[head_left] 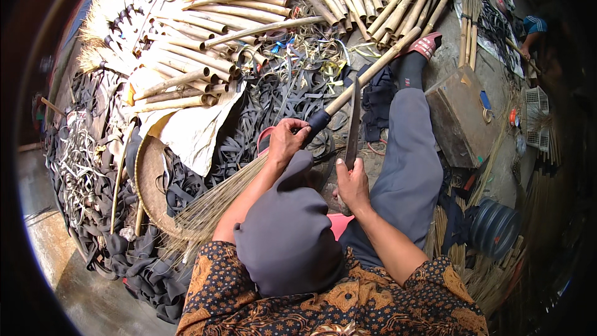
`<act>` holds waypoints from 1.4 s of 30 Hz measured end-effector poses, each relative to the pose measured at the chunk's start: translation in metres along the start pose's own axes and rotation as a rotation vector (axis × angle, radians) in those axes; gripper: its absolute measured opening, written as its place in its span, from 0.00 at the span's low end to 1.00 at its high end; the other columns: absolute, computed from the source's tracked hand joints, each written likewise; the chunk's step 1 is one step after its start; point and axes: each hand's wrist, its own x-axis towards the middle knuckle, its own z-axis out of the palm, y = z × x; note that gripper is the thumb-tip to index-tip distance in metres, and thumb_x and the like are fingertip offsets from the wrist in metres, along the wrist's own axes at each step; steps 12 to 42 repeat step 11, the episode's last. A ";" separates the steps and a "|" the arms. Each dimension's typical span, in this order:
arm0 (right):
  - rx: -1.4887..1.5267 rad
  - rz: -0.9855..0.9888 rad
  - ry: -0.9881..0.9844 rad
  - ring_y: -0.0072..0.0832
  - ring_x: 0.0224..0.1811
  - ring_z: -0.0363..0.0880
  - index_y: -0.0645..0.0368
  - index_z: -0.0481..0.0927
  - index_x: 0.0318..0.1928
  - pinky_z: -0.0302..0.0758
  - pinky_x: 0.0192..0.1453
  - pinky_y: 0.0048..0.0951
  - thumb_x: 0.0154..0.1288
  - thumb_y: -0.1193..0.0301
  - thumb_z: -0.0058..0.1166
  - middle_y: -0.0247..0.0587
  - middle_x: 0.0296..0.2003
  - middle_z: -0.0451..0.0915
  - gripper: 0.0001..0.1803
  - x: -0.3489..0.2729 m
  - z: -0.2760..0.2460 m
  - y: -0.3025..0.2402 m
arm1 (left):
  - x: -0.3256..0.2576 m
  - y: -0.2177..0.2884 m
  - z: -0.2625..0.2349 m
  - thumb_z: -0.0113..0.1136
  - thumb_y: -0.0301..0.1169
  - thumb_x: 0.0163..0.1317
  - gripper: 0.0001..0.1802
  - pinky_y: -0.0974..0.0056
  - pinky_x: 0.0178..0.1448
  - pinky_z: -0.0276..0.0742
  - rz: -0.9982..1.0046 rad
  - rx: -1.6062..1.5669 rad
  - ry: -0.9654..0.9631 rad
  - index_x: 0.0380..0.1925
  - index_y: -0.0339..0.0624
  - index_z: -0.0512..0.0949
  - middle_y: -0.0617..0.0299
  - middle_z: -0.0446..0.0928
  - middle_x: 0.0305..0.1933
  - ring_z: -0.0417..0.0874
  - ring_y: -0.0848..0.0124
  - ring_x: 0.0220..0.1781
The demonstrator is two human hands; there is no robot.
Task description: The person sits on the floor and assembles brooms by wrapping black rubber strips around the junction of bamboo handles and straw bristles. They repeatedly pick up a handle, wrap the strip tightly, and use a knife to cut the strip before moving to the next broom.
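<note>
A broom with a bamboo handle (367, 78) slants across in front of me, its far end near my sandalled foot. Black strip is wound round the broom's neck (319, 123), and its straw bristles (217, 202) fan out toward the lower left. My left hand (288, 141) is closed at the black binding, fingertips pinched against it. In my right hand (352, 185) is a large knife (354, 121), fist round the grip, the dark blade pointing away from me and passing close by the bamboo handle. The knife's grip is mostly covered by my fingers.
Bamboo-handled brooms (186, 78) are heaped at the far left, beyond dark strips (267, 99) strewn over the floor. A round woven tray (144, 177) lies left. Right are a wooden block (463, 118), a blue plastic jug (494, 229) and a white crate (536, 118). Another person's arm (532, 40) shows far right.
</note>
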 end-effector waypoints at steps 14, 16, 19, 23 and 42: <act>-0.564 -0.147 -0.189 0.70 0.41 0.84 0.69 0.69 0.49 0.80 0.49 0.62 0.75 0.48 0.54 0.73 0.36 0.84 0.31 -0.006 -0.005 -0.020 | 0.002 -0.007 0.000 0.75 0.36 0.58 0.13 0.61 0.52 0.83 0.095 0.070 0.017 0.39 0.40 0.90 0.53 0.89 0.43 0.90 0.62 0.44; -0.564 -0.147 -0.189 0.70 0.41 0.84 0.69 0.69 0.49 0.80 0.49 0.62 0.75 0.48 0.54 0.73 0.36 0.84 0.31 -0.006 -0.005 -0.020 | 0.002 -0.007 0.000 0.75 0.36 0.58 0.13 0.61 0.52 0.83 0.095 0.070 0.017 0.39 0.40 0.90 0.53 0.89 0.43 0.90 0.62 0.44; -0.564 -0.147 -0.189 0.70 0.41 0.84 0.69 0.69 0.49 0.80 0.49 0.62 0.75 0.48 0.54 0.73 0.36 0.84 0.31 -0.006 -0.005 -0.020 | 0.002 -0.007 0.000 0.75 0.36 0.58 0.13 0.61 0.52 0.83 0.095 0.070 0.017 0.39 0.40 0.90 0.53 0.89 0.43 0.90 0.62 0.44; -0.564 -0.147 -0.189 0.70 0.41 0.84 0.69 0.69 0.49 0.80 0.49 0.62 0.75 0.48 0.54 0.73 0.36 0.84 0.31 -0.006 -0.005 -0.020 | 0.002 -0.007 0.000 0.75 0.36 0.58 0.13 0.61 0.52 0.83 0.095 0.070 0.017 0.39 0.40 0.90 0.53 0.89 0.43 0.90 0.62 0.44; -0.564 -0.147 -0.189 0.70 0.41 0.84 0.69 0.69 0.49 0.80 0.49 0.62 0.75 0.48 0.54 0.73 0.36 0.84 0.31 -0.006 -0.005 -0.020 | 0.002 -0.007 0.000 0.75 0.36 0.58 0.13 0.61 0.52 0.83 0.095 0.070 0.017 0.39 0.40 0.90 0.53 0.89 0.43 0.90 0.62 0.44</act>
